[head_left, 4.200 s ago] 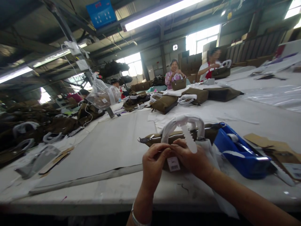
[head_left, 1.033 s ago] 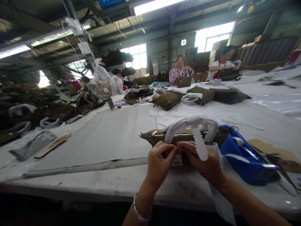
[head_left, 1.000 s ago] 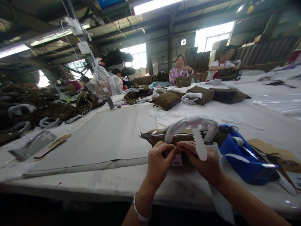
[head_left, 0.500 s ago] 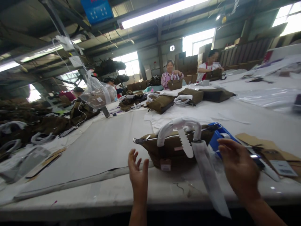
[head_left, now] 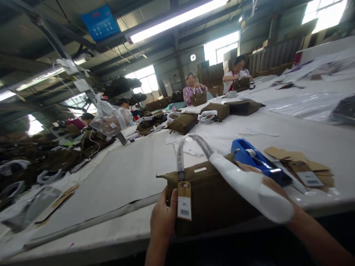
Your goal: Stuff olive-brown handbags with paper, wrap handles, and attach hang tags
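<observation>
head view: open and clear half a second ago, both hands now meet the olive handbag [head_left: 219, 201], drawn to the counter [head_left: 133, 170] edge. left hand [head_left: 163, 220] fingers clamp its end beside the hang tag [head_left: 184, 201]; right hand [head_left: 273, 183] sits under the white wrap [head_left: 249, 186], grip unclear.

One view, from your head
It looks forward and slightly down along the table [head_left: 124, 173]; your left hand [head_left: 163, 218], right hand [head_left: 273, 184] and the brown bag [head_left: 216, 199] sit close, co-workers [head_left: 191, 88] far.
</observation>
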`<state>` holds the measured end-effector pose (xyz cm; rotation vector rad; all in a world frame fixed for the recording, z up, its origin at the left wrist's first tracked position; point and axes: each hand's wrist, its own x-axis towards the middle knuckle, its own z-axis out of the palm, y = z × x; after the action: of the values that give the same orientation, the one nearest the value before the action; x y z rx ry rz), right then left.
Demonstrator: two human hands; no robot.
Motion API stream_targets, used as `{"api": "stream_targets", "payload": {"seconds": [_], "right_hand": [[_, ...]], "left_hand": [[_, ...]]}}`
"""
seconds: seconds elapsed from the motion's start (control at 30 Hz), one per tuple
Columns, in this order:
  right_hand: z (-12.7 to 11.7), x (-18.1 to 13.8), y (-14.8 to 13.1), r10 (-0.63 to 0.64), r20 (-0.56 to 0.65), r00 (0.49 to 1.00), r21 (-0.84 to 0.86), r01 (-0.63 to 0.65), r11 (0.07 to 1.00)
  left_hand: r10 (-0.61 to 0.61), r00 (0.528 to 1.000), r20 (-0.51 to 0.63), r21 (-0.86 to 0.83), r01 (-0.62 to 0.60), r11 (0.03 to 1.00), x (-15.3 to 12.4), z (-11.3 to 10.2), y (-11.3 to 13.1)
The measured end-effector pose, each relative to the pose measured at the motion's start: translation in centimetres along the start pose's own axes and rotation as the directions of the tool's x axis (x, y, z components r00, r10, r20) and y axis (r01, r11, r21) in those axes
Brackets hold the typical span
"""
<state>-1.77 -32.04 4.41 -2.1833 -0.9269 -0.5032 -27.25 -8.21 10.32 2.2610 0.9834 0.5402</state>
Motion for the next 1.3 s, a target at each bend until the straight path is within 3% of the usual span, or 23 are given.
{"api": "stream_targets", "payload": {"seconds": [0.1, 0.13, 0.2, 0.23, 0.3, 0.37, 0.4, 0.47, 0.53, 0.67, 0.87, 1.03, 1.17, 1.23, 1.3], "right_hand": [[0.7, 0.3, -0.8, -0.110, 0.054, 0.992, 0.059, 0.107, 0.992], [0.6, 0.8, -1.5, -0.150, 0.060, 0.987, 0.076, 0.145, 0.986], [-0.2, 2.1, -3.5, -0.284, 0.094, 0.954, 0.134, 0.270, 0.953], [-0.9, 2.9, -4.5, -0.366, 0.126, 0.922, 0.175, 0.342, 0.923], [-2.2, 4.6, -6.4, -0.458, 0.212, 0.863, 0.237, 0.409, 0.881], [-3.0, 5.9, -8.0, -0.414, 0.299, 0.859, 0.209, 0.365, 0.907], [-3.1, 6.3, -8.6, -0.346, 0.314, 0.884, 0.156, 0.312, 0.937], [-2.6, 6.6, -9.6, -0.229, 0.269, 0.936, 0.031, 0.229, 0.973], [-1.4, 6.3, -10.2, -0.263, 0.193, 0.945, -0.039, 0.275, 0.961], [1.2, 4.4, -9.7, -0.489, 0.211, 0.847, -0.029, 0.505, 0.863], [1.5, 1.9, -8.6, -0.520, 0.288, 0.804, -0.093, 0.564, 0.821], [1.6, 1.6, -9.6, -0.431, 0.366, 0.825, -0.068, 0.485, 0.872], [2.0, 2.0, -9.4, -0.343, 0.394, 0.853, 0.033, 0.360, 0.932], [1.6, 2.0, -8.5, -0.261, 0.332, 0.906, 0.115, 0.236, 0.965], [0.7, 1.1, -7.2, -0.101, 0.238, 0.966, 0.188, 0.056, 0.981]], "left_hand": [[-0.026, 0.997, -0.069, 0.098, 0.033, 0.995, -0.1, 0.0, 0.2], [0.036, 0.990, -0.135, 0.138, -0.017, 0.990, 0.3, -0.1, 0.5], [0.279, 0.941, -0.193, 0.214, -0.237, 0.948, 1.4, -0.4, 1.5], [0.414, 0.900, -0.136, 0.220, -0.380, 0.898, 2.1, -0.7, 2.2], [0.590, 0.799, 0.116, 0.110, -0.601, 0.792, 3.5, -1.3, 3.9], [0.626, 0.702, 0.339, -0.065, -0.647, 0.760, 4.7, -1.6, 5.7], [0.611, 0.690, 0.388, -0.110, -0.624, 0.774, 5.1, -1.6, 6.5], [0.559, 0.743, 0.367, -0.082, -0.573, 0.815, 5.5, -1.0, 7.5], [0.546, 0.783, 0.298, 0.047, -0.583, 0.811, 5.5, 0.2, 7.6], [0.590, 0.736, 0.332, 0.278, -0.674, 0.684, 4.3, 3.2, 6.3], [0.517, 0.732, 0.443, 0.384, -0.677, 0.628, 2.6, 4.6, 5.1], [0.533, 0.700, 0.475, 0.400, -0.711, 0.579, 2.3, 5.2, 4.7], [0.497, 0.708, 0.502, 0.336, -0.689, 0.642, 3.0, 5.6, 5.1], [0.489, 0.740, 0.462, 0.255, -0.639, 0.726, 3.4, 4.8, 5.3], [0.466, 0.816, 0.341, 0.144, -0.535, 0.832, 3.2, 3.2, 4.8]]}}
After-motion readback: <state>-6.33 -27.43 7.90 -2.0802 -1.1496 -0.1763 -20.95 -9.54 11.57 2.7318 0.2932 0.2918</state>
